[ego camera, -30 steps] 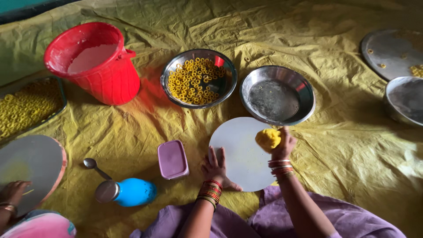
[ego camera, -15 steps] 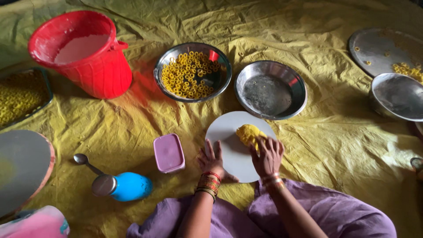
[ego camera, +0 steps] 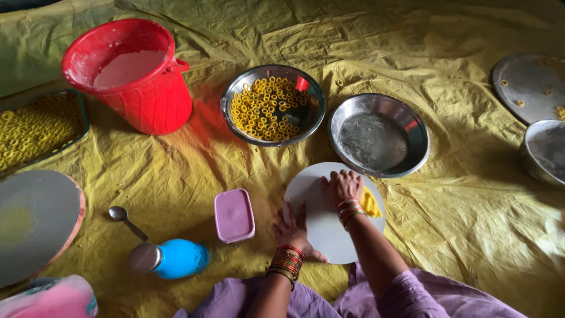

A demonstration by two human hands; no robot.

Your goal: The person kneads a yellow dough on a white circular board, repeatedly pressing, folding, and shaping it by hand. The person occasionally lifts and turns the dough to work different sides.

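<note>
Fingers (ego camera: 341,179) of the right hand (ego camera: 343,188) lie flat, close together, pressed palm-down on the yellow dough (ego camera: 370,203), which shows only past the hand's right edge. Dough sits on the round white board (ego camera: 321,227), under that hand. Left hand (ego camera: 292,227) rests on the board's near-left edge, fingers spread and flat, pinching nothing; thumb points out over the board rim. Both wrists carry red and gold bangles (ego camera: 286,262).

Just beyond the right fingertips: empty steel bowl (ego camera: 378,135), its rim nearly touching the board. Beyond and left of the fingers: second steel bowl (ego camera: 272,106) holding small yellow rings (ego camera: 265,109) and a small red piece at its far rim. Further left, well apart: red bucket (ego camera: 132,73) with pale liquid inside. Just left of the left hand: lilac lidded box (ego camera: 233,215). Left of that box: blue bottle (ego camera: 170,259) lying on its side, and a metal spoon (ego camera: 126,221) beside it. Far left: tray (ego camera: 79,115) full of yellow rings, and a large round plate (ego camera: 35,224). Far right of the fingers: flat steel plate (ego camera: 527,85) with a few rings, another steel bowl (ego camera: 544,153) near it. Everything sits on a yellow sheet (ego camera: 176,171). Purple cloth (ego camera: 412,294) covers the lap.
</note>
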